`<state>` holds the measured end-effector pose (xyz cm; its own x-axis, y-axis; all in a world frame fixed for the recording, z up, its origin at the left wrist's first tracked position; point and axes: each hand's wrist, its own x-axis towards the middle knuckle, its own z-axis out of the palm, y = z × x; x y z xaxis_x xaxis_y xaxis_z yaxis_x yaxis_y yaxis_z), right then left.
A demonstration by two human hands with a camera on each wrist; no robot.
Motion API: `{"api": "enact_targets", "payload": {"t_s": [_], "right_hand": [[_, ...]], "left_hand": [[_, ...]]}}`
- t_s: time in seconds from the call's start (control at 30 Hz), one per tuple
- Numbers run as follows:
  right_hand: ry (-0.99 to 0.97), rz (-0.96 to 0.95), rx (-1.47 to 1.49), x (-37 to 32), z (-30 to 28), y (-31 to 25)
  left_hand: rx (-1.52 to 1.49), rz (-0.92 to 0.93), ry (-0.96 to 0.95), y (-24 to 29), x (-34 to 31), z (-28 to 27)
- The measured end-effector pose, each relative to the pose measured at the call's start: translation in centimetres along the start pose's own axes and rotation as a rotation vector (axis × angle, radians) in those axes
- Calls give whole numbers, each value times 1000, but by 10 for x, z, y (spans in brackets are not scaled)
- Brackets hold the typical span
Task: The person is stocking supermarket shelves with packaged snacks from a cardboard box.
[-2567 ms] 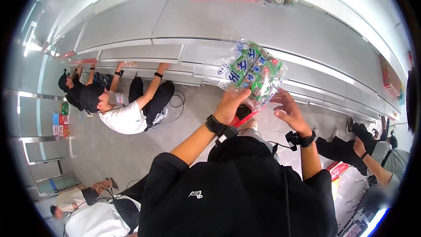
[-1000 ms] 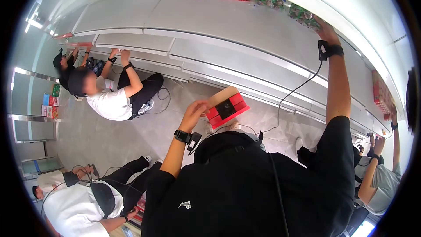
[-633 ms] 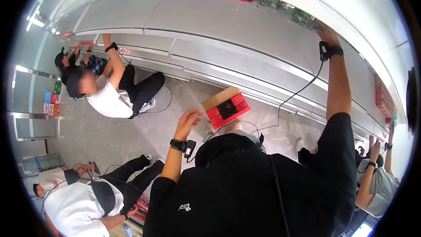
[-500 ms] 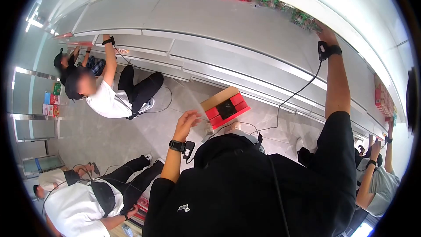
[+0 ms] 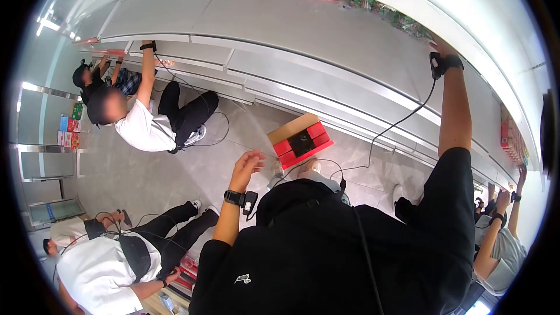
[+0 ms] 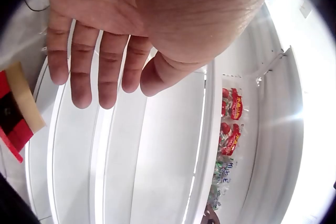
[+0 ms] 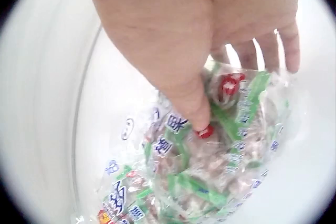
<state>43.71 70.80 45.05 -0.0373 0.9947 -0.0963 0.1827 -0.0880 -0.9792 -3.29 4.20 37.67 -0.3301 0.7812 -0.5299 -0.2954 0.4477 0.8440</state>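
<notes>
My right hand (image 5: 444, 45) reaches onto the upper shelf, at the right end of a row of bagged sweets. In the right wrist view its thumb rests on a clear bag of sweets (image 7: 210, 166) with green stripes and blue lettering. The straight fingers lie spread at the bag's upper edge, their tips partly hidden by it. Another green-striped bag overlaps this one at the lower left. My left hand (image 5: 247, 169) hangs in the air in front of the shelves, holding nothing. Its fingers are loosely extended in the left wrist view.
Red-labelled bags (image 6: 229, 139) stand farther along the row. An open red carton (image 5: 300, 143) sits on the floor by my feet. A crouching person in a white shirt (image 5: 143, 128) works at the left; others are at lower left and far right. A cable trails from my right wrist.
The bag earlier held between both hands is now out of them. My right hand moved up to the row on the shelf and stays there; my left hand dropped lower and left.
</notes>
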Motion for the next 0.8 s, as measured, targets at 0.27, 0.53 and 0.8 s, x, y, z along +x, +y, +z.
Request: {"api": "enact_targets", "payload": {"t_s": [0.27, 0.53, 0.8], "right_hand": [[-80, -320, -650, -83, 72, -65], [110, -479, -914, -85, 90, -61], [59, -451, -885, -85, 91, -69]], "left_hand": [[-19, -26, 0, -10, 5, -1], [-10, -21, -37, -13, 7, 9], [-5, -29, -52, -15, 7, 5]]}}
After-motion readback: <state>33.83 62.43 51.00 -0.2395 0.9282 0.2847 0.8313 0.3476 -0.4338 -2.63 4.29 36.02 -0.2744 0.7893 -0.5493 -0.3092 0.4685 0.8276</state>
